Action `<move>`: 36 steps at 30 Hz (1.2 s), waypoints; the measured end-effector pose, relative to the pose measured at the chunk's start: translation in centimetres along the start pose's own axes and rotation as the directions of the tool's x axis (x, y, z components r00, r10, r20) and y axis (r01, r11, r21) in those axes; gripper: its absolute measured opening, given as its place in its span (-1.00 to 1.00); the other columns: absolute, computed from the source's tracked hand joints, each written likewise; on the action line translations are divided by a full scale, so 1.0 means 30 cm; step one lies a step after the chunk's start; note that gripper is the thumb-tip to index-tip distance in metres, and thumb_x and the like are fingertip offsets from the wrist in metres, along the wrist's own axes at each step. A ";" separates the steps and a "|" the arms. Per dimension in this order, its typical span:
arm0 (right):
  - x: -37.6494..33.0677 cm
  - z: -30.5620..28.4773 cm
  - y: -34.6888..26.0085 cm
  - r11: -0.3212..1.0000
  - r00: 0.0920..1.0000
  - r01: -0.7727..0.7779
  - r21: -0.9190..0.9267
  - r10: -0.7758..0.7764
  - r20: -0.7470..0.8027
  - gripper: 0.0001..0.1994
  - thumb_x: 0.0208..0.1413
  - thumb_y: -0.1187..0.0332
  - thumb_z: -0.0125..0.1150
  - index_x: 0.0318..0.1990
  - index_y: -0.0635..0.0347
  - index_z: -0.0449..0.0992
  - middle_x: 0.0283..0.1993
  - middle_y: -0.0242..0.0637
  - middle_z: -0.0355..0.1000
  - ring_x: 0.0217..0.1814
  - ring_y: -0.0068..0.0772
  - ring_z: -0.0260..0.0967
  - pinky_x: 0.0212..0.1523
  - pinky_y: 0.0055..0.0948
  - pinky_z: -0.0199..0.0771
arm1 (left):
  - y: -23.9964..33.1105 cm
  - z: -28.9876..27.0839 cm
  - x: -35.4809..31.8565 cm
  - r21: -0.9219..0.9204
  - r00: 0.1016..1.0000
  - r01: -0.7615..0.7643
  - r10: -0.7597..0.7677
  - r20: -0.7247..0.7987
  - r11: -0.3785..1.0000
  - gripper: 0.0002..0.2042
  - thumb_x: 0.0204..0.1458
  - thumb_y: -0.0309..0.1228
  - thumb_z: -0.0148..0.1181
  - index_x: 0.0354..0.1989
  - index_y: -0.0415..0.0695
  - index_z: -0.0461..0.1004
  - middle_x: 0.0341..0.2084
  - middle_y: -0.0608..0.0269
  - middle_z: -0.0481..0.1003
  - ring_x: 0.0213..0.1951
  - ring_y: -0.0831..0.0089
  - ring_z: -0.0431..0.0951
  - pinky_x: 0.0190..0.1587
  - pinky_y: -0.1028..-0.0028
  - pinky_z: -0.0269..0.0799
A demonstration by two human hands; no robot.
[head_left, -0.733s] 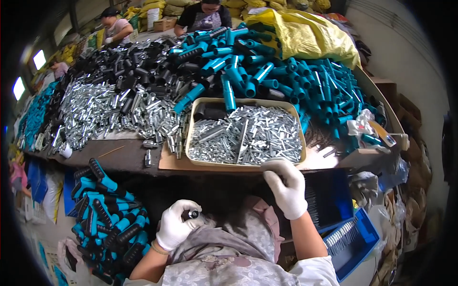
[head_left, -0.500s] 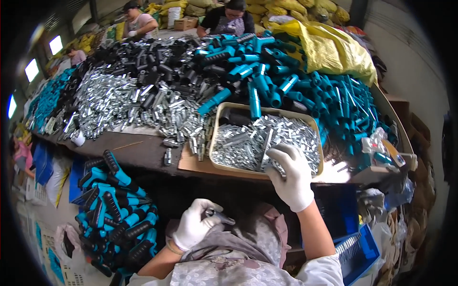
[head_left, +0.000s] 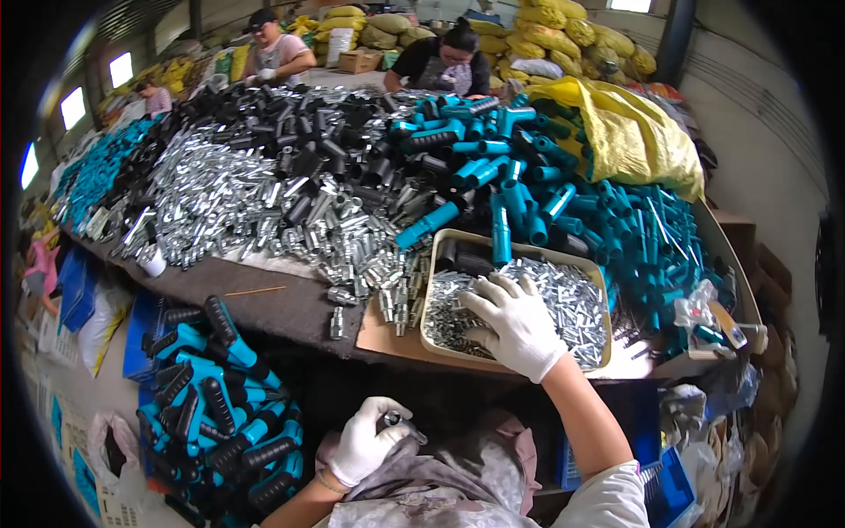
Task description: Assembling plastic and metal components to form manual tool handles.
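Observation:
My left hand (head_left: pixel 373 442), in a white glove, is held low over my apron. Its curled fingers grip a metal fitting (head_left: pixel 393 419), a small shiny cylinder partly covered by the hand. My right hand (head_left: pixel 518 327), gloved too, rests over a shallow cream tray (head_left: pixel 426 304) with its fingers spread. Beneath and around these fingertips lie loose small silvery metal pieces (head_left: pixel 568 299). I cannot make out anything held there. Toward the tray's back left, dark cylinders lie near a teal tube (head_left: pixel 501 231) that leans over the rim.
Heaps of silvery fittings (head_left: pixel 220 180), black sleeves (head_left: pixel 304 132) and teal tubes (head_left: pixel 651 246) cover the table. A yellow sack (head_left: pixel 638 132) lies back right. Teal-and-black handles (head_left: pixel 220 396) are piled lower left. A blue bin (head_left: pixel 671 488) stands lower right. Two people work across the table.
My right hand has moved left and down over the tray, its fingers spreading out. My left hand keeps the fitting. The whole view has shifted slightly.

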State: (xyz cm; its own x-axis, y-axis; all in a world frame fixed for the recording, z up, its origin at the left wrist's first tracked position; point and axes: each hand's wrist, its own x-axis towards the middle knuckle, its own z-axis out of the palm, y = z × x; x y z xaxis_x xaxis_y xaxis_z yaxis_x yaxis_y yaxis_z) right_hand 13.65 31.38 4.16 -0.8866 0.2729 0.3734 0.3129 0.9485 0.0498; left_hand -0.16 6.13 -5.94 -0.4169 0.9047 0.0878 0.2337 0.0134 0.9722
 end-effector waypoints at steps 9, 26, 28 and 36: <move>-0.204 -0.081 -0.156 0.930 0.908 -0.061 0.362 0.202 -0.368 -0.45 -0.17 0.32 0.43 0.06 0.22 0.44 0.08 -0.07 0.37 0.17 0.04 0.31 0.17 -0.08 0.29 | -0.064 -0.001 0.036 0.006 0.989 -0.111 0.111 -0.101 0.994 -0.68 0.18 -0.40 0.09 0.07 -0.27 0.36 -0.25 0.14 0.52 -0.31 0.42 0.52 -0.18 0.46 0.47; -1.000 0.120 -0.389 0.718 0.792 -0.588 0.371 0.605 0.083 -0.88 0.01 0.26 0.24 -0.36 0.06 0.57 -0.39 -0.20 0.46 -0.27 -0.08 0.45 -0.23 -0.15 0.46 | -0.060 0.216 0.002 -0.399 0.921 0.385 -0.373 0.112 0.832 -0.60 0.35 -0.15 -0.15 0.15 -0.20 0.34 -0.34 0.26 0.50 -0.62 0.66 0.29 -0.61 0.66 0.14; -0.988 0.113 -0.385 0.705 0.786 -0.606 0.368 0.602 0.141 -0.86 0.05 0.24 0.21 -0.37 0.07 0.56 -0.37 -0.18 0.47 -0.25 -0.06 0.46 -0.21 -0.14 0.46 | -0.046 0.220 -0.014 -0.380 0.917 0.398 -0.375 0.136 0.835 -0.61 0.35 -0.15 -0.15 0.13 -0.20 0.34 -0.33 0.25 0.50 -0.57 0.62 0.35 -0.58 0.63 0.19; -0.796 0.122 -0.462 -0.084 0.652 -0.594 0.800 0.532 0.540 -0.54 0.15 0.18 0.28 0.15 0.19 0.45 0.00 -0.12 0.53 0.06 -0.23 0.47 0.09 -0.33 0.43 | 0.031 0.266 -0.054 -0.417 0.924 0.319 -0.182 0.335 0.851 -0.75 0.23 -0.33 0.10 -0.11 -0.28 0.35 -0.22 0.03 0.50 -0.34 0.39 0.54 -0.33 0.45 0.51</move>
State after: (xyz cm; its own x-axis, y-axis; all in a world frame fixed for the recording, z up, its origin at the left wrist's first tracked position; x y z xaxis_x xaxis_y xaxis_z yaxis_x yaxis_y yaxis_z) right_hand 29.25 12.30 -8.83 -0.5960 0.7693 -0.2301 0.2277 -0.1129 -0.9672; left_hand 7.74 8.06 -6.90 -0.1339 0.9765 -0.1688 -0.3008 0.1222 0.9458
